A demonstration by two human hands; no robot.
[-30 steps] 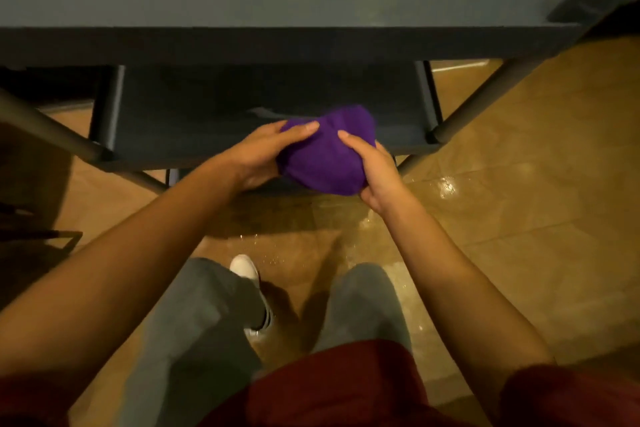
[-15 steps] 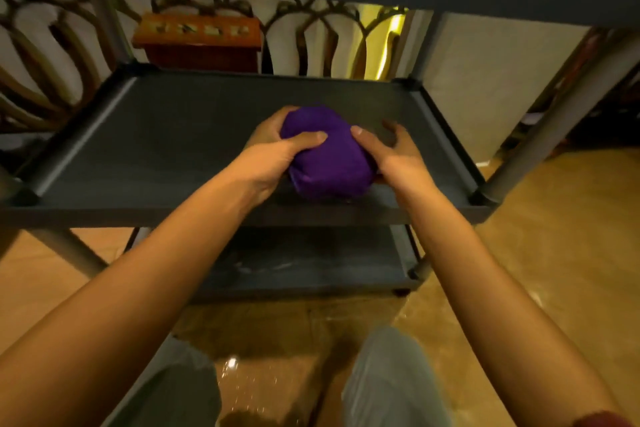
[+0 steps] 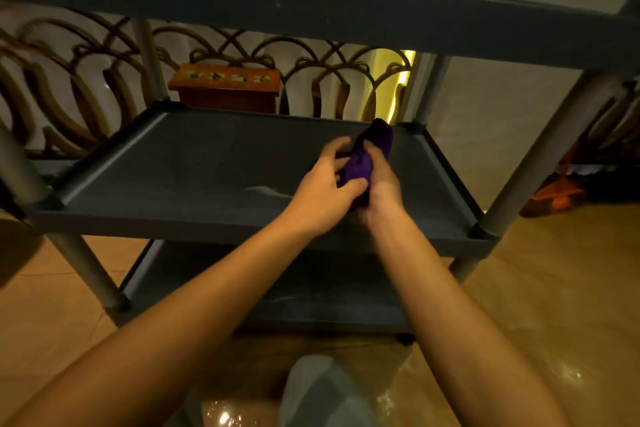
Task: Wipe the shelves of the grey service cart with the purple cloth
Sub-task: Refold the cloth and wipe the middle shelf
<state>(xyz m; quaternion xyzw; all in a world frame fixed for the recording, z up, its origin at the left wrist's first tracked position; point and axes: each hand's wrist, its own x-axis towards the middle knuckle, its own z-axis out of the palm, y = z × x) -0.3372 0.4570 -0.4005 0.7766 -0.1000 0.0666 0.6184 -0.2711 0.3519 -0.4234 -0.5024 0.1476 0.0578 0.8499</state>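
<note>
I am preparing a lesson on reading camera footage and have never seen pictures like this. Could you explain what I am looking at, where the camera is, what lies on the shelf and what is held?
There is no machine here: a person works with two bare hands. The one camera sits on the person's head and looks forward and down, so both forearms reach in from the bottom of the picture.

In front stands a grey service cart with three shelves. The hands are over the middle shelf, towards its right end. The left hand and the right hand together grip a bunched purple cloth; its far end sticks out beyond the fingers. A pale smear lies on the shelf just left of the hands. Behind the cart are a wooden box and a curved railing.
</note>
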